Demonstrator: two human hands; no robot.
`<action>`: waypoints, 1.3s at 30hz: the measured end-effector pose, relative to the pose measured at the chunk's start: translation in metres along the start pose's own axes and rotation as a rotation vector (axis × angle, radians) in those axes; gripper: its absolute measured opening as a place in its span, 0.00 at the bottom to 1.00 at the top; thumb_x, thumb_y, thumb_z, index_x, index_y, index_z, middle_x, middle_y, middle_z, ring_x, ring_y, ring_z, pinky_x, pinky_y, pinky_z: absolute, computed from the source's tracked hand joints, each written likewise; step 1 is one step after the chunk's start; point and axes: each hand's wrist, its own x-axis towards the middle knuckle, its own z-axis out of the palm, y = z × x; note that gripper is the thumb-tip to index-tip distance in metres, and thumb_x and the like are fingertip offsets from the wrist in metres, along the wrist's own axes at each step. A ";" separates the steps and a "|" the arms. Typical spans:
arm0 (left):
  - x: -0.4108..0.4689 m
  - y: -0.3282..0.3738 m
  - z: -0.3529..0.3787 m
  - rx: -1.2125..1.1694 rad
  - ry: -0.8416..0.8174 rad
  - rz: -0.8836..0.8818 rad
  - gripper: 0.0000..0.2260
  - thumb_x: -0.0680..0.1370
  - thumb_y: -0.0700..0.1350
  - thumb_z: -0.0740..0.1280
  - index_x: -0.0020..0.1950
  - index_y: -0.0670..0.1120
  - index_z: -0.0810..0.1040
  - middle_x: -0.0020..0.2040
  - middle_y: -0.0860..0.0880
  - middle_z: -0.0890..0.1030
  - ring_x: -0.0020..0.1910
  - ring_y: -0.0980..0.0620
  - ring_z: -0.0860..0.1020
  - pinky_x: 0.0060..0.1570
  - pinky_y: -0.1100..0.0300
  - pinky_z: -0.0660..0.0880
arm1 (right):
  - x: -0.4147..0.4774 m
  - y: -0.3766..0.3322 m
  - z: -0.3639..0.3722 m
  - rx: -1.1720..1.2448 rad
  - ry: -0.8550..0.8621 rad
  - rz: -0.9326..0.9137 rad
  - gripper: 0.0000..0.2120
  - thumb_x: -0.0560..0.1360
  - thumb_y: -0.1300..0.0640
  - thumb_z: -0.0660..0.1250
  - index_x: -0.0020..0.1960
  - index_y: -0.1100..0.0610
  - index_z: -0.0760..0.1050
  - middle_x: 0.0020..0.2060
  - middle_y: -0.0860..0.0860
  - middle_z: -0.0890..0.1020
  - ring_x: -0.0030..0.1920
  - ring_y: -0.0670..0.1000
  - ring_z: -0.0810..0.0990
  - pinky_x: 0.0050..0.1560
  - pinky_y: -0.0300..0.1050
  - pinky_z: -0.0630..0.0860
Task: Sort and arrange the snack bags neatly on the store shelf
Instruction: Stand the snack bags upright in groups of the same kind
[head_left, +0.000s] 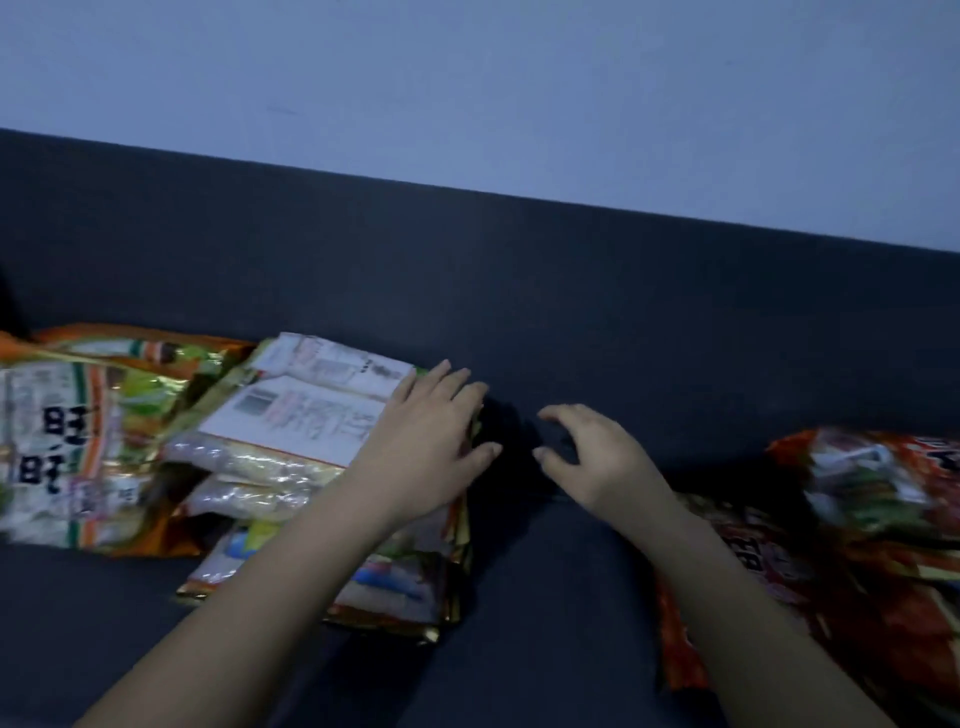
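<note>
A stack of gold-edged snack bags lies back side up on the dark shelf, left of centre. My left hand rests flat on the right end of that stack, fingers straight. My right hand hovers over bare shelf just right of the stack, fingers loosely curved, holding nothing. An orange and white bag lies flat at the far left, touching the stack. Red snack bags lie piled at the right, partly under my right forearm.
The shelf's dark back panel rises behind the bags, with a pale wall above it. Bare shelf surface shows between the two groups of bags and along the front edge.
</note>
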 end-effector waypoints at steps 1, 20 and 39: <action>-0.013 -0.019 -0.008 0.000 0.011 -0.041 0.33 0.75 0.65 0.50 0.75 0.49 0.58 0.77 0.49 0.57 0.76 0.50 0.51 0.73 0.55 0.46 | 0.005 -0.013 0.010 0.052 -0.059 0.006 0.24 0.78 0.47 0.61 0.72 0.52 0.62 0.66 0.47 0.69 0.67 0.49 0.67 0.66 0.44 0.65; -0.070 -0.132 -0.014 -0.700 0.073 -0.331 0.32 0.62 0.68 0.73 0.61 0.58 0.71 0.51 0.62 0.80 0.52 0.60 0.78 0.51 0.59 0.75 | 0.004 -0.071 0.064 1.008 -0.054 0.220 0.25 0.72 0.63 0.70 0.63 0.46 0.66 0.52 0.45 0.82 0.48 0.40 0.82 0.43 0.32 0.77; -0.017 0.102 0.166 -0.188 -0.531 0.089 0.31 0.82 0.55 0.54 0.77 0.44 0.42 0.77 0.40 0.52 0.70 0.41 0.62 0.68 0.53 0.61 | -0.110 0.128 -0.002 -0.374 -0.251 0.744 0.48 0.66 0.22 0.40 0.77 0.50 0.45 0.76 0.57 0.50 0.76 0.58 0.48 0.74 0.51 0.49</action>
